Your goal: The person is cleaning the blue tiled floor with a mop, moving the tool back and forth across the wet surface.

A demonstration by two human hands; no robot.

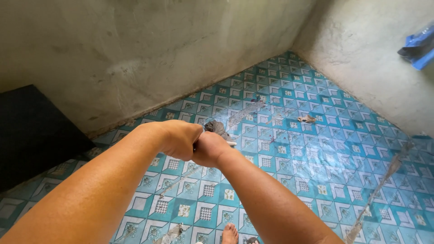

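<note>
hands (199, 144) gripping grey rag (217, 128) — tiled floor (316, 158), wall (135, 49)

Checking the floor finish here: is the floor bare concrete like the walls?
No, the floor is covered in teal patterned tiles, while the walls are plain grey concrete.

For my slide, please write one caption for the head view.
Both hands, left and right, grip a grey rag above a teal tiled floor.

Both hands — left (178, 139), right (209, 149) — are fisted and pressed together, forearms outstretched.
</note>
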